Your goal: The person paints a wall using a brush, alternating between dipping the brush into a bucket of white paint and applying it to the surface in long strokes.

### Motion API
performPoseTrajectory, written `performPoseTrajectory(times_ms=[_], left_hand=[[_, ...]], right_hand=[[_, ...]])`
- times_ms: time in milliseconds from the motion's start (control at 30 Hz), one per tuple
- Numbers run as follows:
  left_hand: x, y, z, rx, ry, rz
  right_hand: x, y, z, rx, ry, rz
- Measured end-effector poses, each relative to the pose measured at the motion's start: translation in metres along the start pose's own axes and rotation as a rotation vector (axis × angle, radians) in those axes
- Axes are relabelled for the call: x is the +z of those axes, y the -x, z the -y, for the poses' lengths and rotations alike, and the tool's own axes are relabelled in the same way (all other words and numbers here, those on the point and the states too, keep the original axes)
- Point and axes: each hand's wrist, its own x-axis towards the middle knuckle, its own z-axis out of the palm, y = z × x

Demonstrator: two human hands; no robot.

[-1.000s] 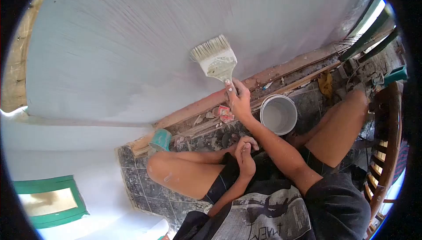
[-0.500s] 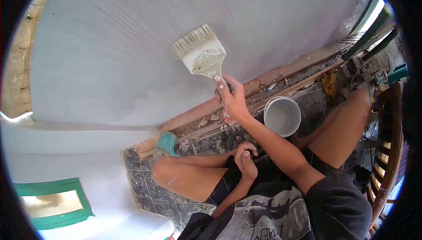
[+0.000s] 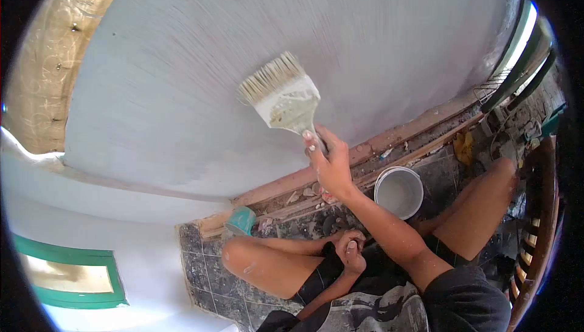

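My right hand (image 3: 331,160) is wrapped round the handle of a wide paintbrush (image 3: 293,102), its thumb lying along the neck. The brush has pale bristles and a white, paint-smeared body, and it overlaps the grey-blue wall (image 3: 201,113), bristles pointing up and left. Streaky strokes with pinkish patches cover that wall around it. Low in my lap, my left hand (image 3: 351,251) is closed, fingers curled in and thumb bent over, with nothing showing in it. Beside my right forearm stands a white bucket (image 3: 398,193) with pale liquid inside.
A teal plastic container (image 3: 241,219) lies tilted near my left knee. Wooden strips and rubble (image 3: 292,201) run along the wall's foot. Dark, paint-splattered tiles (image 3: 207,271) are under me. A wooden chair (image 3: 538,228) stands close on the right; a green-framed opening (image 3: 67,274) is at left.
The view has tilted, so wall, bucket and legs sit lower in it. My right hand still grips the paintbrush, its bristles now shown more side-on. My left hand has curled tighter in my lap.
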Motion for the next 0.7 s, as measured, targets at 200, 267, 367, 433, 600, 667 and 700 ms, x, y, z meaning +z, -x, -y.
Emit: performPoseTrajectory(times_ms=[200, 267, 367, 433, 600, 667, 700], left_hand=[[0.004, -0.005, 0.001, 0.042, 0.019, 0.070], [0.002, -0.003, 0.003, 0.030, 0.055, 0.056], [0.000, 0.000, 0.005, 0.035, 0.098, 0.060], [0.003, 0.007, 0.004, 0.038, 0.133, 0.039], [0.005, -0.003, -0.006, 0.019, -0.017, 0.068], [0.008, -0.004, -0.002, 0.030, -0.010, 0.080], [0.008, -0.006, 0.001, 0.039, -0.001, 0.086]], right_hand=[[-0.009, 0.026, -0.113, 0.022, 0.273, -0.063], [-0.020, 0.058, -0.125, 0.220, 0.214, -0.078], [-0.021, 0.057, -0.114, 0.069, 0.189, -0.174], [-0.020, 0.043, -0.095, -0.096, 0.241, -0.147], [-0.020, 0.002, -0.038, 0.115, 0.001, -0.043], [-0.026, -0.001, -0.077, 0.058, 0.106, -0.107], [-0.034, 0.008, -0.111, -0.012, 0.221, -0.147]])
